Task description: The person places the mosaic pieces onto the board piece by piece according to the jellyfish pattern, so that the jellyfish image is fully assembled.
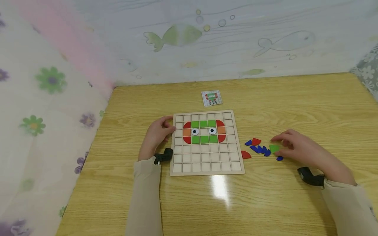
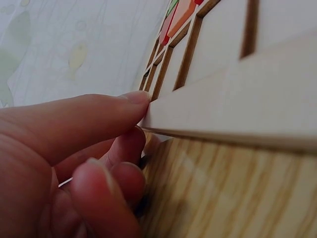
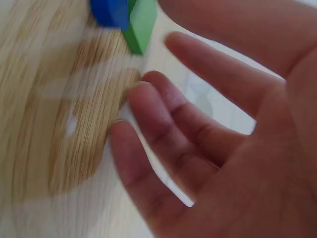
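Note:
A pale wooden grid board (image 1: 206, 153) lies flat on the table, with red, orange and green pieces and two round eye pieces (image 1: 195, 131) set in its upper squares. At its left edge my left hand (image 1: 157, 132) holds the rim; in the left wrist view the thumb (image 2: 126, 101) lies on the rim and curled fingers are below. My right hand (image 1: 299, 149) is over the loose pieces, fingers spread around a green square (image 1: 274, 148). In the right wrist view, the green square (image 3: 143, 22) and a blue piece (image 3: 110, 11) sit near the fingertips, with a gap to the index finger.
Several blue pieces (image 1: 259, 149) and red quarter-circles (image 1: 246, 154) lie right of the board. A small picture card (image 1: 211, 98) with a similar figure lies behind it. The wooden table (image 1: 141, 101) meets a patterned wall (image 1: 236, 49) at the back.

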`<state>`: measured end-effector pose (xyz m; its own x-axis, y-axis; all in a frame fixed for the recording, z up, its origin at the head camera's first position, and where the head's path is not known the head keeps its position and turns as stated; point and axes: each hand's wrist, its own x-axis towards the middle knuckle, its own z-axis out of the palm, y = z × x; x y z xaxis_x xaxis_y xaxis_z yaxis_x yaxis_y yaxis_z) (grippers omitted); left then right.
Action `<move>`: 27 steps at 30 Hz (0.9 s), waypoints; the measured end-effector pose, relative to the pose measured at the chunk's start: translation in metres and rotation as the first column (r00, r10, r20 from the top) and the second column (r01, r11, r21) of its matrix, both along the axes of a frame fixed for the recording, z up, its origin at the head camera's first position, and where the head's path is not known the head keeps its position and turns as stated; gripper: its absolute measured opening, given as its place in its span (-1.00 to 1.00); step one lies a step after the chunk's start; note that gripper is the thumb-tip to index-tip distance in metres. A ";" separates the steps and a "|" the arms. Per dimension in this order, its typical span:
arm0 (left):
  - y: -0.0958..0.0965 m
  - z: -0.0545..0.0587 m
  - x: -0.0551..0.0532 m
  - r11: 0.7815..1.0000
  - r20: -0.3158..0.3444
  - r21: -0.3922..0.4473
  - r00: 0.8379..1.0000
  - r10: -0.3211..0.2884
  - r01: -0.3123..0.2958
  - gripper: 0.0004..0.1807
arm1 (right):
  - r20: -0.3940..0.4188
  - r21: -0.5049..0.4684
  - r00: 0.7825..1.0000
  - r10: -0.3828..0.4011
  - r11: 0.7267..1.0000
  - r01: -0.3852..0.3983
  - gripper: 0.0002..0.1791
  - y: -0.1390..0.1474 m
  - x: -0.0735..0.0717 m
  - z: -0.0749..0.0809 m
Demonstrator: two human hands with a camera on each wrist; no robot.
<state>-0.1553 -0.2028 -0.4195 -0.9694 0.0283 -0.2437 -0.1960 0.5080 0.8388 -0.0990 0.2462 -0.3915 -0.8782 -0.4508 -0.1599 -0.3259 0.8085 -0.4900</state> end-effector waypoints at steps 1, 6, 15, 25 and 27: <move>0.000 0.000 0.000 1.000 0.001 0.001 1.000 0.001 -0.001 -0.50 | -0.002 0.000 1.000 0.005 1.000 -0.005 -0.57 0.002 0.001 -0.001; 0.000 0.000 0.000 1.000 0.008 -0.012 1.000 0.007 -0.007 -0.50 | -0.018 -0.007 1.000 0.002 1.000 -0.002 -0.65 0.002 0.002 -0.005; -0.001 -0.001 -0.001 1.000 0.010 -0.010 1.000 0.005 -0.005 -0.50 | 0.067 -0.070 0.994 -0.088 0.993 0.093 -0.69 -0.012 -0.004 -0.008; 0.001 0.000 0.001 1.000 -0.001 -0.001 1.000 0.006 -0.006 -0.50 | 0.151 -0.203 0.979 -0.138 0.965 0.167 -0.61 -0.013 -0.017 -0.014; 0.001 0.001 0.002 1.000 -0.002 -0.024 1.000 0.006 -0.006 -0.49 | 0.190 -0.212 0.970 -0.153 0.958 0.192 -0.59 -0.016 -0.022 -0.014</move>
